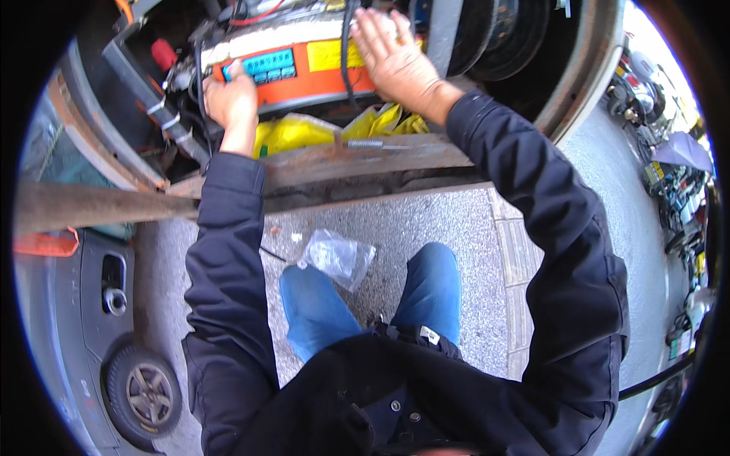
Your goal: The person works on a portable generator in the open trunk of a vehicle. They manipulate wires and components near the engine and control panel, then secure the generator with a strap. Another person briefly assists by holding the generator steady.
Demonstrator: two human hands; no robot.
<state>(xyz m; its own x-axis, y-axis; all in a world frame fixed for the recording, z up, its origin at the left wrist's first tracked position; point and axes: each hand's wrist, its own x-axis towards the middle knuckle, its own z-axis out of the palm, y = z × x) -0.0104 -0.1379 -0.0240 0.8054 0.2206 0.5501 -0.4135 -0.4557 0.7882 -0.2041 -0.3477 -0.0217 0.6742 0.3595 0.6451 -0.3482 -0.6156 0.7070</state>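
An orange battery pack (319,88), by its look, lies across a rusty metal frame at the top of the head view. It has a silvery upper side and blue and yellow labels. My left hand (230,97) is closed round its left end, the thumb lying on the front face by the blue label; the other fingertips are hidden. My right hand (397,64) rests with fingers stretched out along the pack's right end. Just left of it a black cable (347,61) hangs down over the pack. Crumpled yellow plastic sheeting (293,134) shows below the pack.
A rusty crossbar (304,163) runs between me and the pack. Dark round wheels (511,34) sit to the right of it. A clear plastic bag (338,257) lies near my knees. A grey vehicle (76,319) stands at left; several parked two-wheelers (677,190) line the right.
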